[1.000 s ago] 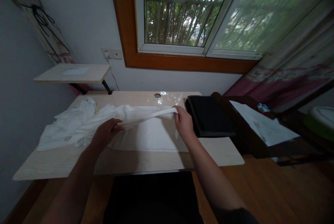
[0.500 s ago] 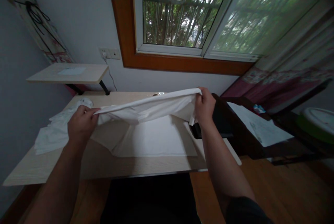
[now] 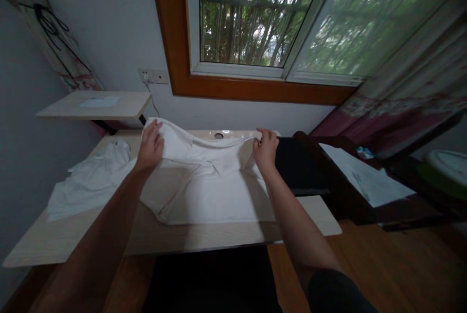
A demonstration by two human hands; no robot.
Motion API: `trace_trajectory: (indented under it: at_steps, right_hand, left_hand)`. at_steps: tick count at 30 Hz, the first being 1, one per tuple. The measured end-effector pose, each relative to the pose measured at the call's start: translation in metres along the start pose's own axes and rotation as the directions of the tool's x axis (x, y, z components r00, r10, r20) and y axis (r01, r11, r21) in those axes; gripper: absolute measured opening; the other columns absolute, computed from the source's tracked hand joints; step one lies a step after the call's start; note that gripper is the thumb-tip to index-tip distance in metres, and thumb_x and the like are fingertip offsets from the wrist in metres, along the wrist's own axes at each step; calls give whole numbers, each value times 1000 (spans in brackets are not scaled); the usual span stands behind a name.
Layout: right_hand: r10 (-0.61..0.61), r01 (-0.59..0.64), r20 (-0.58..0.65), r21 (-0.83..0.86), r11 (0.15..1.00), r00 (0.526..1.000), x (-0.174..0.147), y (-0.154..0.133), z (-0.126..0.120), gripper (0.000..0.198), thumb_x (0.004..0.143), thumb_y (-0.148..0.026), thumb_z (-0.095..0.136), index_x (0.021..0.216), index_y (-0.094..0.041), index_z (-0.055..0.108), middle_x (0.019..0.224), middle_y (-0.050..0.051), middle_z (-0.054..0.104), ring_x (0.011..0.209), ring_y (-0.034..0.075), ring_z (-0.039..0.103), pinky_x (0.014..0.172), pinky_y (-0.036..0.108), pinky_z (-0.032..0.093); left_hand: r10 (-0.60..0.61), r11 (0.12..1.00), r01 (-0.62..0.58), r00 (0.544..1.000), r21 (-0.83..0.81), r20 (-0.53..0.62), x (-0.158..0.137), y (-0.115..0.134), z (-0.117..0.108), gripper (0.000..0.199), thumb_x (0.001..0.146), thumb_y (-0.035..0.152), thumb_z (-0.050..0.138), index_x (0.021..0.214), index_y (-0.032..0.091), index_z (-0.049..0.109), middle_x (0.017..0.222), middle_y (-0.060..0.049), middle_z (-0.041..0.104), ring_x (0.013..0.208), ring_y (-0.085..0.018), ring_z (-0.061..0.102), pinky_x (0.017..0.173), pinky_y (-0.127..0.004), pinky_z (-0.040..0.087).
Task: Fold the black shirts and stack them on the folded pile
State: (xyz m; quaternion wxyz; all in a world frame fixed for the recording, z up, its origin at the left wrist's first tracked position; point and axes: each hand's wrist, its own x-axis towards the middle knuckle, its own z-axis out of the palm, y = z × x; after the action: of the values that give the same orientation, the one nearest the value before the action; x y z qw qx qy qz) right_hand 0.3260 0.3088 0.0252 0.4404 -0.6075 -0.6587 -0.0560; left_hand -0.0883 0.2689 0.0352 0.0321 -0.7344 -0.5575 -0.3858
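A white shirt (image 3: 219, 196) lies spread over the light wooden desk, its near part flat and its far part lifted and sagging between my hands. My left hand (image 3: 151, 145) pinches its far left corner, which stands up near the shelf. At the far right corner, my right hand (image 3: 266, 151) grips the edge between thumb and fingers, beside a black flat object. Creases gather across the shirt's middle. Left of my left forearm, a heap of white cloth (image 3: 95, 172) rests on the desk.
A small raised shelf (image 3: 134, 103) with a paper on it stands at the back left. The black flat object (image 3: 297, 164) lies at the desk's right. Beyond it, a dark table (image 3: 350, 201) carries papers. A window (image 3: 251, 16) and a wall socket (image 3: 153, 76) are behind.
My left hand has moved away from me and to the right; my right hand has shifted left and lower. The shirt's taut far edge has slackened into a sag.
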Motion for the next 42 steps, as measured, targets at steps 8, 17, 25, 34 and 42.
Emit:
trace_trajectory:
  at_steps: [8,17,25,34,42]
  right_hand:
    - [-369,305,487,207,929,792,-70,-40,41,27,92,-15,52,111,-22,71,113,10,66,109,26,55,99,41,47]
    - [-329,382,598,41,923,731,-96,-48,69,35,101,-38,50,133,-31,64,140,8,59,123,30,49,100,47,47]
    - [-181,343,642,-136,929,745,-95,-54,44,36,103,-35,43,132,-25,63,133,10,59,117,28,51,100,39,45]
    - [-363,411,757,137,901,544,-97,-76,28,68,91,-42,68,152,-34,39,126,10,62,112,28,60,94,39,46]
    - [-666,167,584,681,714,465,-114,-123,43,26,88,-10,58,109,-20,70,107,7,71,98,21,64,87,31,48]
  left_hand:
    - [189,980,-201,925,3,328,-84,37,71,29,94,35,57,118,20,65,112,-11,64,109,-27,56,100,-45,48]
    - [78,989,-120,922,88,380,-122,42,79,19,99,32,49,101,20,64,101,-11,63,97,-25,59,91,-42,50]
    - [157,976,-199,927,91,341,-149,43,72,15,100,27,49,98,19,62,97,-9,65,93,-23,62,86,-38,52]
    - [235,971,-234,971,-46,31,-137,68,44,19,96,16,51,111,20,61,97,-7,61,88,-20,59,77,-33,53]
    - [196,956,-251,933,-154,-302,-103,106,14,26,93,11,51,115,21,60,100,-6,60,93,-18,61,80,-31,52]
